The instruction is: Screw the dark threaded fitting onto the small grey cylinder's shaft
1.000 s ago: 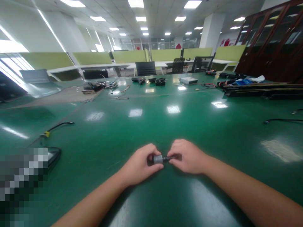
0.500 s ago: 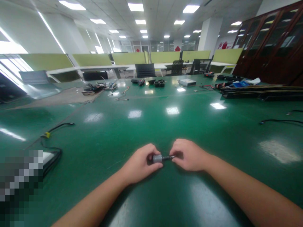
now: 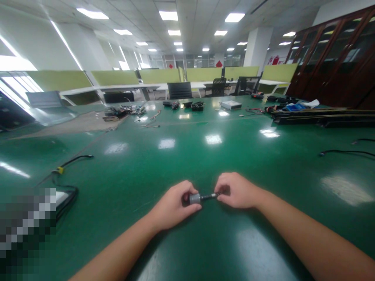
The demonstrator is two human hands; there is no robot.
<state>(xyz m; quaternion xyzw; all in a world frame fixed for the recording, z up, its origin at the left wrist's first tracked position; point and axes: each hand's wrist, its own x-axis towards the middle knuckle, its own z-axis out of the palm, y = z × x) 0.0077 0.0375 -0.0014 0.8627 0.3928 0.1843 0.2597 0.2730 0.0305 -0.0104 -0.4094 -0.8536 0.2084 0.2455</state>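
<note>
My left hand [image 3: 178, 203] is closed on a short grey cylinder [image 3: 195, 198], its dark rear end partly hidden in the palm. From the cylinder's right end a thin dark rod [image 3: 208, 196] reaches across to my right hand [image 3: 234, 190]. Thumb and fingers of that hand pinch the rod's far tip, where a light band shows. The piece lies level, just above or on the green tabletop [image 3: 187, 168]; I cannot tell which. What kind of tool or part it is remains too small to make out.
At left lie a black cable with a yellow tag [image 3: 60, 170] and a blurred-out device [image 3: 26, 222]. Black cables [image 3: 345, 152] lie at right. Along the far side are a white box [image 3: 231, 105], electronic parts [image 3: 124, 111] and long black strips [image 3: 316, 117].
My right hand has shifted slightly right, away from the grey cylinder, and more of the thin rod shows between the hands. My left hand keeps its hold. The camera view has tilted slightly.
</note>
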